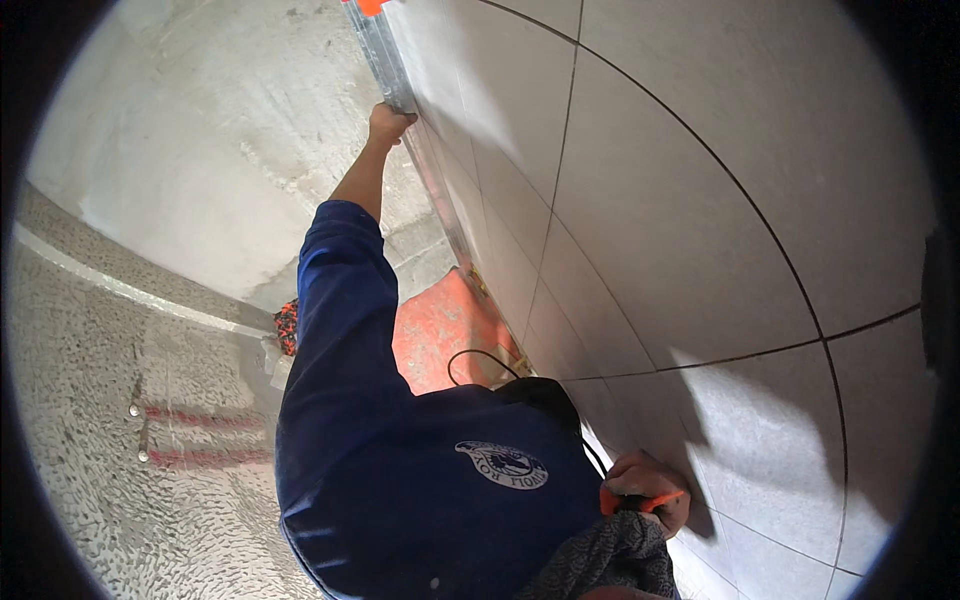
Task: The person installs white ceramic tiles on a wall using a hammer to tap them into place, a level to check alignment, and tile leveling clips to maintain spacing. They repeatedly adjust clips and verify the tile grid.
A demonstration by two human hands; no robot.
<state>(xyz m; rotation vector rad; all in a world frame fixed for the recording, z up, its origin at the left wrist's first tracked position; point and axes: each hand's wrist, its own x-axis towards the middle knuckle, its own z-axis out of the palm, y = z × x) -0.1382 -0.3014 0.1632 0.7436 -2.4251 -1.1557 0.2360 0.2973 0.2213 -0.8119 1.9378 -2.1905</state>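
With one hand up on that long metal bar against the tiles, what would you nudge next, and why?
Probably slide the right hand, which grips an orange-handled tool, up along the tiled wall. The left hand already holds the metal straightedge on the tile edge, while the right hand sits low by the lower tiles.

- Dark blue long-sleeved work top (400, 470), sleeve pushed up the forearm at the frame's upper middle.
- White oval printed emblem (502, 465) on the chest.
- Thin black cord (480, 360) looping near the collar.
- Grey patterned fabric (600, 565) at the bottom edge.

I see my left hand (388, 122) gripping a long metal straightedge (425, 165) against the grey tiled wall (700, 200); my right hand (650, 490) clutches an orange tool (640, 503).
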